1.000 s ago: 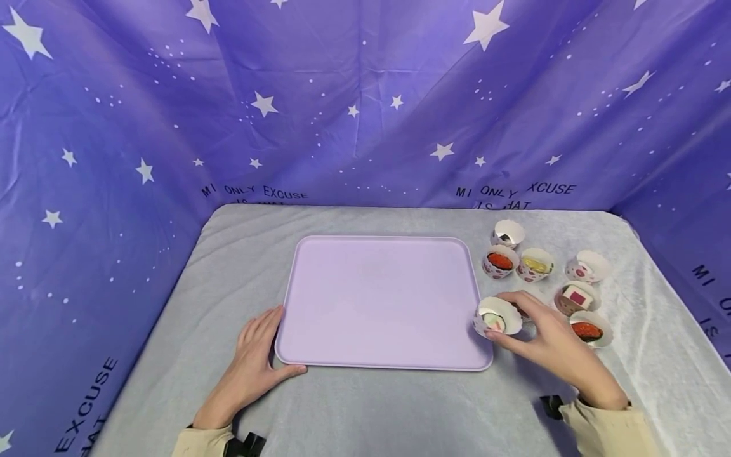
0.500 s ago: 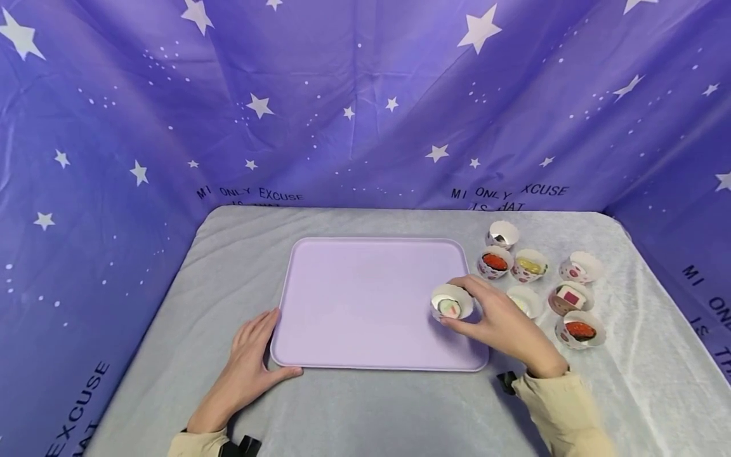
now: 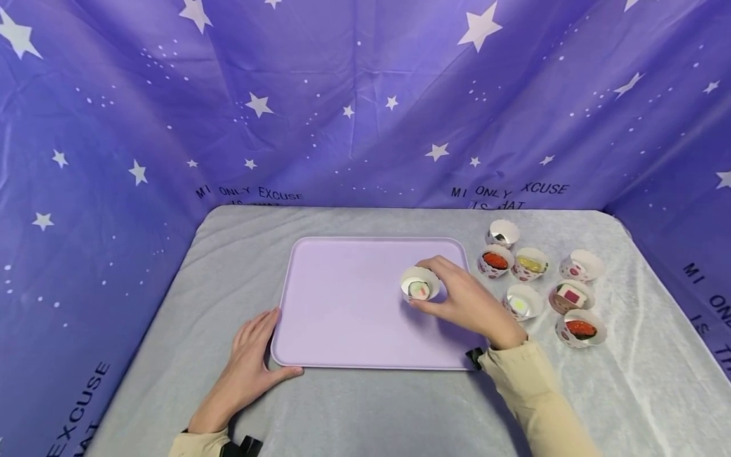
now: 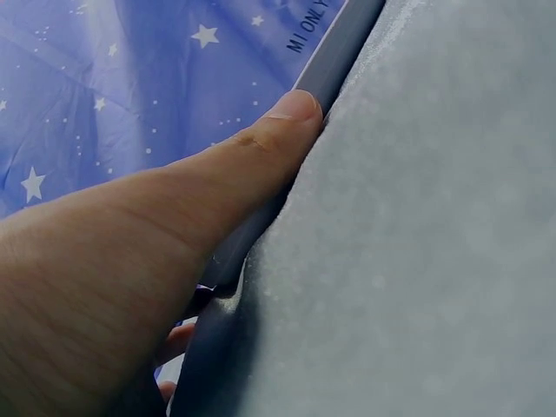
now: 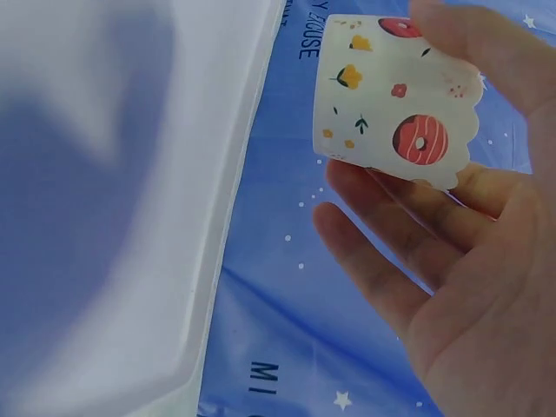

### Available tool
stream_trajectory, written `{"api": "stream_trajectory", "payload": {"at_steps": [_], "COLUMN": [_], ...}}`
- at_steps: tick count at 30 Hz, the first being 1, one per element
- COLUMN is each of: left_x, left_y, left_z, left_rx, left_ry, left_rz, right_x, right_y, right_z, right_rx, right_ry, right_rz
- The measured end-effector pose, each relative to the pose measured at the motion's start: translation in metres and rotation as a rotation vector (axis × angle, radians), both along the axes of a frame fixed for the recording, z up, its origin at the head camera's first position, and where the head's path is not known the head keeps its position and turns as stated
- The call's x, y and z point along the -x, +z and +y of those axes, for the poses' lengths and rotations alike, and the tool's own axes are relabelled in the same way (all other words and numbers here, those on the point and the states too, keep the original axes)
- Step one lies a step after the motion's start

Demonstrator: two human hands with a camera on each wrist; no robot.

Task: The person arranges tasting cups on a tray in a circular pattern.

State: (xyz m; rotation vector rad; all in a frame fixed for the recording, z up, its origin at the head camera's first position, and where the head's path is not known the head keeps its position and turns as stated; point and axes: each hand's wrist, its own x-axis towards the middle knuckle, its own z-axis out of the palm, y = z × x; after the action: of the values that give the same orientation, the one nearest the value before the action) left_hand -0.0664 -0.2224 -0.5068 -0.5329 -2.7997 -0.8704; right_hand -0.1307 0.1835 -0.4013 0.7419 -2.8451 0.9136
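My right hand (image 3: 462, 299) holds a white paper baking cup (image 3: 412, 279) between thumb and fingers, over the right half of a lilac tray (image 3: 342, 330). A sushi roll piece (image 3: 419, 290) with green and pink filling sits inside the cup. Printed donuts and flowers cover the cup's wall (image 5: 369, 104) in the right wrist view, where the tray rim lies apart from it. My left hand (image 3: 248, 365) rests at the tray's near left corner, fingers along the left side. Its thumb (image 4: 252, 148) lies extended against the near rim in the left wrist view.
Several more paper cups stand right of the tray on the grey cloth (image 3: 365, 412). They include one with red-topped sushi (image 3: 495, 261), one with a yellow topping (image 3: 530, 264) and a nearer red one (image 3: 581, 329). A starry purple curtain (image 3: 320, 82) hangs behind the table.
My right hand has carried the paper cup leftward from the tray's right edge to over its right half. Another cup behind it has come into view. My left hand stays at the tray corner.
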Motion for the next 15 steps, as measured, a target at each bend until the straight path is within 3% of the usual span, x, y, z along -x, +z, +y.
{"api": "stream_trajectory", "payload": {"at_steps": [15], "left_x": [0.0], "left_y": [-0.001], "left_z": [0.0], "left_rx": [0.001], "left_ry": [-0.005], "left_rz": [0.016], "right_x": [0.037], "right_y": [0.0], "right_z": [-0.017], "right_rx": [-0.006], "right_ry": [0.013], "right_rz": [-0.045]}}
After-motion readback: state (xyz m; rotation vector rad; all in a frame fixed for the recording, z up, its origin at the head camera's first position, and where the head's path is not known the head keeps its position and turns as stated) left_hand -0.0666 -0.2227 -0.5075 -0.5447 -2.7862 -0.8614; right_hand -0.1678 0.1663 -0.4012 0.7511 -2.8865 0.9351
